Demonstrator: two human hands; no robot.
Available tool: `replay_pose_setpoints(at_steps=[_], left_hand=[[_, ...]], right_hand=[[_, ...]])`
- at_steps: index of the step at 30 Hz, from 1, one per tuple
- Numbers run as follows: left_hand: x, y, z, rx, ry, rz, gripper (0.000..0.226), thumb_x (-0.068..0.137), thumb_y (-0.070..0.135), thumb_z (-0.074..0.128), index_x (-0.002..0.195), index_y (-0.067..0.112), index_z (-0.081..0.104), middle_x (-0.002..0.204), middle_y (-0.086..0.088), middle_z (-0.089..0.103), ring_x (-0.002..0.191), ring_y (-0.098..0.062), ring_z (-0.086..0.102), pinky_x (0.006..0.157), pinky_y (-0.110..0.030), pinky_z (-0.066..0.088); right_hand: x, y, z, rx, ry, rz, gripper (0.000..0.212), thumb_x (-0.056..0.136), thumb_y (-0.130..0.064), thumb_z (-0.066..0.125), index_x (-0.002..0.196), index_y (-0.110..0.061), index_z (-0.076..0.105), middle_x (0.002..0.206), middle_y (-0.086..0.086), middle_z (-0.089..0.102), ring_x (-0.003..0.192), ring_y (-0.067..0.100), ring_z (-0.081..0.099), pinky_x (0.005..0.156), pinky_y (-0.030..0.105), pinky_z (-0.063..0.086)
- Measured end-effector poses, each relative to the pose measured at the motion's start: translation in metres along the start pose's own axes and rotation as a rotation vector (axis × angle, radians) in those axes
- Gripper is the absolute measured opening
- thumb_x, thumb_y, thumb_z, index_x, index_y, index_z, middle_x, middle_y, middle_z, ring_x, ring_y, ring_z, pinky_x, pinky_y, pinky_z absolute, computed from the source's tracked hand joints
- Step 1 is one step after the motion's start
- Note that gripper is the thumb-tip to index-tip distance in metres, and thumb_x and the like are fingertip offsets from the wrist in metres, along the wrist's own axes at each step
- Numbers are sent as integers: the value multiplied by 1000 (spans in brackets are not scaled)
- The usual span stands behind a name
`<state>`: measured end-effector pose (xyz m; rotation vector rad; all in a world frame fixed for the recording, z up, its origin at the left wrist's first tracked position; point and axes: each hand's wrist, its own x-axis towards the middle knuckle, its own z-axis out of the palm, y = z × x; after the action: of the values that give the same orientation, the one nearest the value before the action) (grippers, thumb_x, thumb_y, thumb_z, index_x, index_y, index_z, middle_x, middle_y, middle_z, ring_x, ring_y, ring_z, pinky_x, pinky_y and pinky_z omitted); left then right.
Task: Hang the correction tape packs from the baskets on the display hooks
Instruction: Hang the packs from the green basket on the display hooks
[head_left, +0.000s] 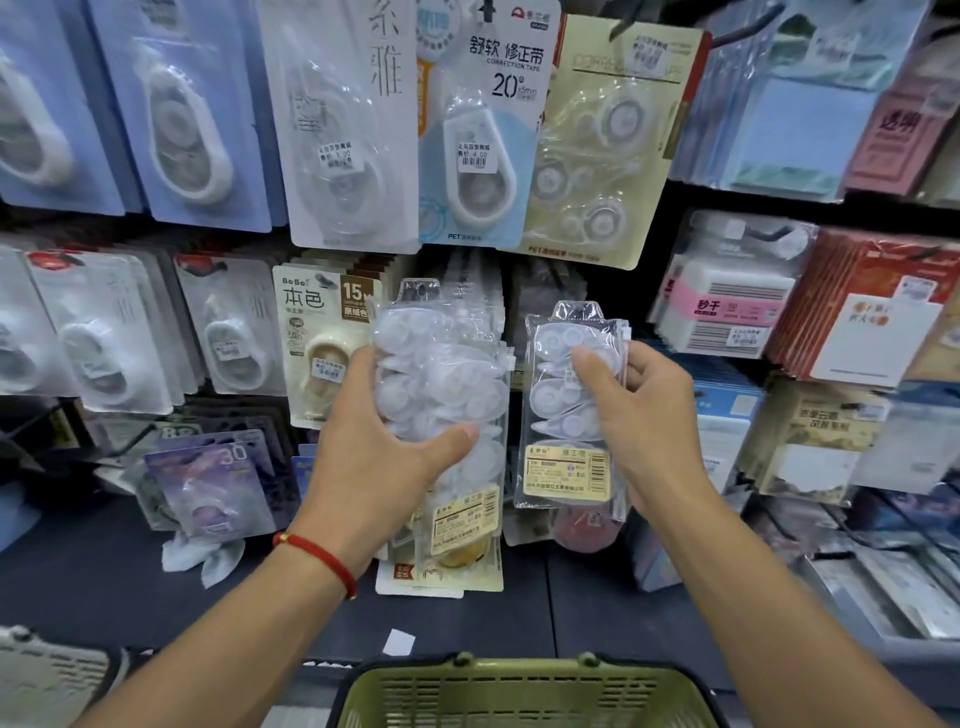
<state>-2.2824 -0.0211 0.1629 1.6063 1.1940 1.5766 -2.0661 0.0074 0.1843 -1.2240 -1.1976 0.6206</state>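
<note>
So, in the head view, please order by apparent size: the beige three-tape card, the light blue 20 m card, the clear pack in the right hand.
1. Beige three-tape card
2. Light blue 20 m card, nearly alike, partly overlapped
3. Clear pack in right hand, though nearer

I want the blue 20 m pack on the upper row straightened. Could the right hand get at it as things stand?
Probably not at once. The right hand is pinching a clear correction tape pack, so it is occupied. The blue 20 m pack hangs above at the front of its row with nothing before it; once free, the hand could likely reach it.
</note>
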Motion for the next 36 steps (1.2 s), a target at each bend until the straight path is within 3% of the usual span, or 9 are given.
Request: replay_pose_setpoints(at_steps=[3, 6, 10, 12, 15, 21, 26, 33, 36], left_hand=[[0, -2, -1, -17, 19, -4, 78, 71, 23, 97, 105, 74, 48, 113, 47, 61, 105, 22, 60, 82, -10, 55], [0, -4, -1, -67, 31, -60, 75, 69, 25, 98, 115, 63, 51, 117, 37, 65, 109, 11, 65, 96, -33, 58], [1, -2, 2, -190, 10, -139, 83, 64, 24, 97, 135, 33, 55, 127, 12, 72, 116, -11, 71, 97, -44, 61], [0, -2, 5, -256, -27, -158, 77, 69, 14, 97, 133, 26, 56, 122, 3, 76, 111, -19, 75, 90, -42, 64], [0, 0, 9, -350, -51, -182, 76, 71, 10, 94, 135, 19, 55, 119, -1, 78, 107, -22, 78, 82, -36, 65], [1, 1, 6, -420, -107, -226, 78, 69, 18, 93, 136, 23, 54, 124, 0, 77, 113, -21, 75, 85, -35, 64], [1, -2, 7, -284, -21, -204, 76, 79, 3, 88, 141, 30, 53, 129, 8, 73, 120, -15, 71, 101, -45, 59], [1, -1, 7, -219, 46, -190, 78, 79, 5, 89, 141, 35, 52, 130, 14, 71, 121, -10, 69, 107, -47, 55], [1, 0, 6, -207, 58, -195, 78, 79, 8, 90, 142, 35, 51, 130, 14, 71, 120, -9, 68, 106, -46, 56]], right_hand=[[1, 2, -2, -87, -3, 27, 26, 99, -35, 71, 118, -16, 71, 105, -3, 77, 99, 16, 74, 98, 51, 58], [-10, 7, -5, -406, 56, -91, 53, 101, -43, 65, 147, -22, 49, 134, -9, 56, 117, 6, 57, 105, 33, 49], [-32, 10, 3, -329, -144, -167, 35, 95, -47, 68, 126, -32, 62, 118, -14, 67, 103, -2, 62, 84, 9, 47], [-43, 12, 9, -243, -385, -72, 35, 88, -63, 65, 114, -40, 68, 108, -17, 74, 98, -3, 69, 80, 16, 54], [-50, 17, 15, -157, -465, -35, 34, 92, -62, 62, 115, -38, 70, 106, -16, 78, 97, 4, 74, 83, 35, 60], [-48, 12, 7, 42, -352, -11, 17, 96, -50, 63, 106, -36, 68, 99, 4, 81, 84, 27, 79, 72, 49, 64], [-45, 13, -2, -5, -86, -9, 43, 89, -52, 61, 104, -12, 54, 107, 29, 67, 94, 52, 65, 79, 67, 54], [-36, 15, -12, -23, -59, 29, 24, 100, -34, 65, 106, -11, 63, 104, 29, 69, 89, 50, 66, 78, 65, 56], [-34, 16, -14, -51, -72, -3, 11, 100, -37, 67, 98, -26, 68, 76, 7, 68, 63, 23, 57, 60, 44, 51]])
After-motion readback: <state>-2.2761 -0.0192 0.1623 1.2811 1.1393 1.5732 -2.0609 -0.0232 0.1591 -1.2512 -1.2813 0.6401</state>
